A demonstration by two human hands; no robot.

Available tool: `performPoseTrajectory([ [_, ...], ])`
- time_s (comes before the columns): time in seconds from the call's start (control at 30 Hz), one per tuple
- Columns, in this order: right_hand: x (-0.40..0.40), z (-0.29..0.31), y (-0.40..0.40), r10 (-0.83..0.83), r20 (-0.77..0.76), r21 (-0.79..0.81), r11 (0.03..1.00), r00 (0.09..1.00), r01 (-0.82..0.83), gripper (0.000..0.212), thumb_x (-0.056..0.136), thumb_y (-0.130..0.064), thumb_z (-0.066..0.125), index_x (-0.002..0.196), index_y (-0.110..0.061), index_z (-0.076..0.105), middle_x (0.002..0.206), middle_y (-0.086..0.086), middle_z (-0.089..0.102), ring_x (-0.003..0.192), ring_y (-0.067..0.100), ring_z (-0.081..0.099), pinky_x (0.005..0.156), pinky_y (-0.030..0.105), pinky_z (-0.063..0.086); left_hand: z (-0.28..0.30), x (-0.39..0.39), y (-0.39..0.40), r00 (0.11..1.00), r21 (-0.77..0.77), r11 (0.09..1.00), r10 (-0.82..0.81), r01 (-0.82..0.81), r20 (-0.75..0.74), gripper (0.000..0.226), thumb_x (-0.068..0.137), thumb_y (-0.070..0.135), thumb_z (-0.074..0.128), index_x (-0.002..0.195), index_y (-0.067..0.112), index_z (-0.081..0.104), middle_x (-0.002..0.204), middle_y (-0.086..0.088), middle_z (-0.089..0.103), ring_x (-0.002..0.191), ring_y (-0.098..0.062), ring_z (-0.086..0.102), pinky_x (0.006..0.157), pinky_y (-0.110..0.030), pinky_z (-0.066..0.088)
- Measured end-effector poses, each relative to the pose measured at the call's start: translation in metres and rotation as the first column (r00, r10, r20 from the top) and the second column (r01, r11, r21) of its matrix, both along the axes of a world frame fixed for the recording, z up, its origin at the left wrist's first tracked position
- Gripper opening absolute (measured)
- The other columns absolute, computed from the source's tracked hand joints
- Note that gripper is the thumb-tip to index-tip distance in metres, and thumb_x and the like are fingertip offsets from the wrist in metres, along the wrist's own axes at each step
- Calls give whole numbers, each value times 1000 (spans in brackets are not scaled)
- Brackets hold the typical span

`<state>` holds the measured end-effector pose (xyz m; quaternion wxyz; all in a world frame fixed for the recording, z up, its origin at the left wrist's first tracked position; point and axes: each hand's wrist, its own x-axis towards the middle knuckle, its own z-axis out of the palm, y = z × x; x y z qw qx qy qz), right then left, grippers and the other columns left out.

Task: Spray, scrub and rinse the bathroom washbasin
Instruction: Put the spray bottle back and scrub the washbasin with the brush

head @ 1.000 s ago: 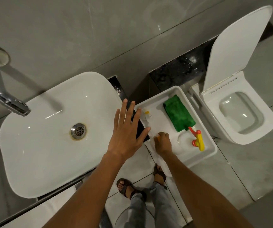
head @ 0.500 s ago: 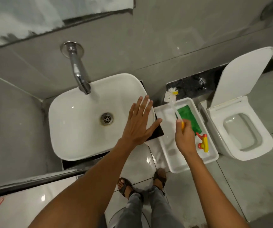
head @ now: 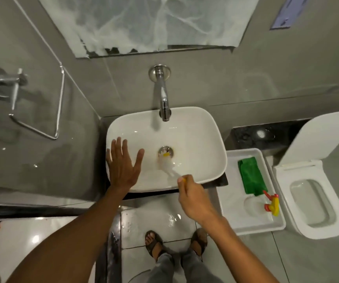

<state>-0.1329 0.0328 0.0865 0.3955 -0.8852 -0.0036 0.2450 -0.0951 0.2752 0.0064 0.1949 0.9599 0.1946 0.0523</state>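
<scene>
The white washbasin sits under a chrome wall tap, with its drain near the middle. My right hand grips a white scrub brush by its handle; the bristle head, with a yellow tip, lies in the bowl right at the drain. My left hand rests flat with fingers spread on the basin's left rim, holding nothing.
A white tray on the floor to the right holds a green cloth and a clear spray bottle with a yellow and red trigger. An open toilet stands further right. A glass partition with a metal rail is left. Floor tiles look wet.
My right hand lifted the brush out of the tray and brought it left into the basin, down to the drain. My left hand shifted from the basin's right edge to its left rim.
</scene>
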Motion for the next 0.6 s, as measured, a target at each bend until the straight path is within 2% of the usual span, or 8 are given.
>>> performPoseTrajectory([
  [0.07, -7, -10, 22, 51, -111, -73, 996, 993, -59, 33, 110, -30, 36, 109, -4, 56, 100, 12, 67, 89, 29, 66, 75, 40, 53, -7, -4, 18, 1000, 19, 1000, 4, -4, -7, 94, 102, 72, 23, 166, 4, 37, 179, -16, 26, 169, -33, 16, 137, -55, 9],
  [0.13, -10, -21, 52, 183, -153, -202, 956, 971, -212, 27, 108, -20, 39, 114, 0, 56, 112, 17, 62, 100, 32, 65, 75, 32, 48, -15, -8, 32, 1000, -12, 1000, 3, -4, -23, 95, 102, 73, 22, 169, 6, 32, 181, -14, 20, 170, -31, 12, 138, -54, 10],
  [0.2, -3, -29, 77, 294, -184, -290, 896, 938, -338, 18, 104, -15, 45, 115, -4, 54, 119, 18, 58, 108, 34, 65, 73, 27, 41, -19, -8, 33, 1000, -36, 999, -2, 1, -22, 95, 103, 74, 20, 170, 7, 27, 182, -12, 16, 171, -28, 9, 138, -52, 11],
  [0.27, 22, -32, 101, 272, -197, -310, 894, 942, -323, 32, 102, -14, 47, 130, 1, 52, 121, 18, 55, 119, 37, 61, 80, 31, 42, -22, -7, 35, 1000, -46, 999, 0, 0, -4, 96, 104, 76, 19, 171, 7, 25, 183, -11, 16, 171, -27, 10, 138, -51, 14],
  [0.37, 81, -32, 116, 135, -182, -365, 911, 974, -195, 48, 104, -16, 38, 149, 1, 42, 144, 23, 51, 132, 41, 53, 101, 46, 47, -26, -8, 39, 1000, -106, 994, 11, -9, 20, 98, 102, 80, 13, 172, 12, 22, 183, -6, 13, 171, -25, 10, 139, -49, 14],
  [0.43, 91, -32, 115, 180, -206, -417, 873, 962, -252, 46, 105, -13, 37, 147, 4, 45, 145, 26, 51, 132, 43, 54, 103, 48, 47, -27, -7, 40, 999, -134, 991, 30, -26, 30, 99, 100, 83, 11, 172, 16, 21, 184, -3, 12, 171, -24, 11, 139, -48, 16],
  [0.53, 44, -31, 113, 377, -271, -470, 751, 886, -463, 38, 104, -8, 39, 138, 6, 51, 138, 28, 50, 124, 42, 57, 99, 44, 49, -30, -8, 41, 998, -150, 987, 60, -55, 25, 99, 100, 83, 12, 172, 16, 24, 183, -3, 14, 170, -25, 15, 137, -49, 23],
  [0.6, 36, -36, 105, 382, -252, -491, 741, 889, -458, 37, 104, -8, 38, 138, 4, 47, 139, 27, 45, 123, 40, 57, 99, 42, 48, -31, -6, 41, 998, -148, 987, 68, -64, 20, 99, 100, 84, 12, 171, 17, 25, 183, -2, 14, 170, -25, 16, 136, -50, 24],
])
